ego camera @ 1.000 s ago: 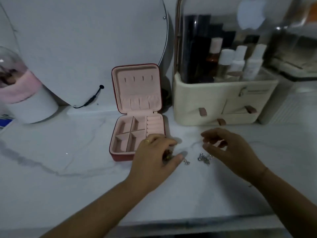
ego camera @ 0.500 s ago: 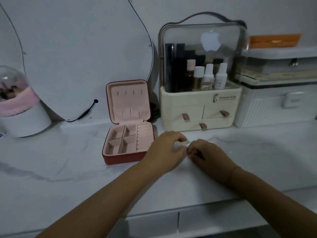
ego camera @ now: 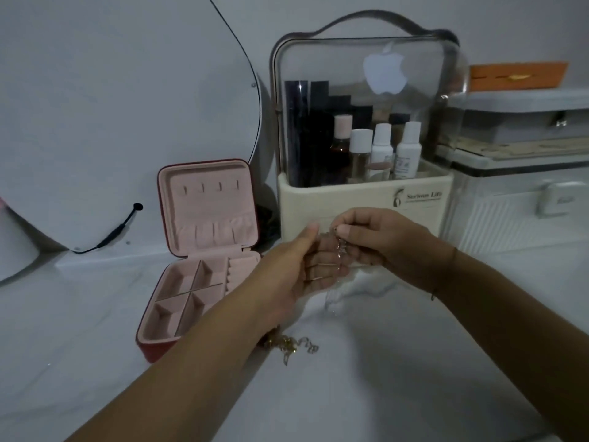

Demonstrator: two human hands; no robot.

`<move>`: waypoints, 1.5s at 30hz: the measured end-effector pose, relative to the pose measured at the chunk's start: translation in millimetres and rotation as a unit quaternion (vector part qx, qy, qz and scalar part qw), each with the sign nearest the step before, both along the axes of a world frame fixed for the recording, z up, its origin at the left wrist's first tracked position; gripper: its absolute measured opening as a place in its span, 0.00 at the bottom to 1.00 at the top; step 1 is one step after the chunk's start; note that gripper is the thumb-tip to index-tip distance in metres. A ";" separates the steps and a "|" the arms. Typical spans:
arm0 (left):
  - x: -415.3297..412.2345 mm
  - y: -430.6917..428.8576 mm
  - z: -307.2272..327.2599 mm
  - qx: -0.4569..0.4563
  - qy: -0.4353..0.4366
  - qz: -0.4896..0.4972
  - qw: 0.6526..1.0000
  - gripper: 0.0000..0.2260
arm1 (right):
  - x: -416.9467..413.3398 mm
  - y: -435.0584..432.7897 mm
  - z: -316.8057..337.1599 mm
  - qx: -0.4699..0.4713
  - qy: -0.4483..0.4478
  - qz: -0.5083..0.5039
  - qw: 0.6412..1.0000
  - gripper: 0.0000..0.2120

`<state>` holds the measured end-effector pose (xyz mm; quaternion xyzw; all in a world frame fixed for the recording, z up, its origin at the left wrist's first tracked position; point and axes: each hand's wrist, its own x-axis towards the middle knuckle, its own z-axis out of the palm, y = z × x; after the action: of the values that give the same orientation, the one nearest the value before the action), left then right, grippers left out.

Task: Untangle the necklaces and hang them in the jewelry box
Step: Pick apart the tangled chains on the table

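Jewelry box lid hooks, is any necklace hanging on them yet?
No, the lid hooks of the jewelry box are bare; the right hand pinches a necklace.

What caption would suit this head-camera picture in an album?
Right hand pinches a tangled necklace above the left hand, right of the open jewelry box.

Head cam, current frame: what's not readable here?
Necklace, pinched by the right hand: thin and blurred, so chain count and knots are unreadable.
Left hand: unclear whether it grips the necklace or only supports it.
Gold chains: partly hidden under the left forearm.
Jewelry box: near corner covered by the same forearm.
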<state>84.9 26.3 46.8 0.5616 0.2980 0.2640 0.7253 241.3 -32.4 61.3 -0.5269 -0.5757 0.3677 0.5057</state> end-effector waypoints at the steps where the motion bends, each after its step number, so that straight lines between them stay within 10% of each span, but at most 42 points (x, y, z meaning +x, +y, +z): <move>1: -1.4 0.2 -0.5 0.016 0.003 0.001 1.000 0.19 | 0.9 3.8 -0.4 -0.001 0.011 0.003 1.000 0.05; 15: -5.3 -1.6 -16.3 0.081 0.008 -0.006 0.997 0.08 | 7.9 5.9 -26.7 0.025 0.099 0.057 0.993 0.07; 26: -3.9 -0.3 -15.5 0.047 0.005 0.042 0.998 0.06 | 14.1 0.2 -19.8 0.025 -0.071 0.035 0.997 0.17; 35: -9.2 -0.8 -15.9 0.058 0.024 0.017 0.998 0.08 | 14.7 -1.0 -21.9 0.034 -0.256 -0.027 0.966 0.03; 45: -8.4 -1.5 -18.5 0.066 0.029 0.012 0.997 0.04 | 5.4 -4.3 -17.4 0.036 -0.130 0.019 0.991 0.12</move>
<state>76.5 24.8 28.3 0.6122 0.3072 0.2755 0.6745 246.7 -36.7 43.9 -0.5405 -0.6597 0.2844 0.4379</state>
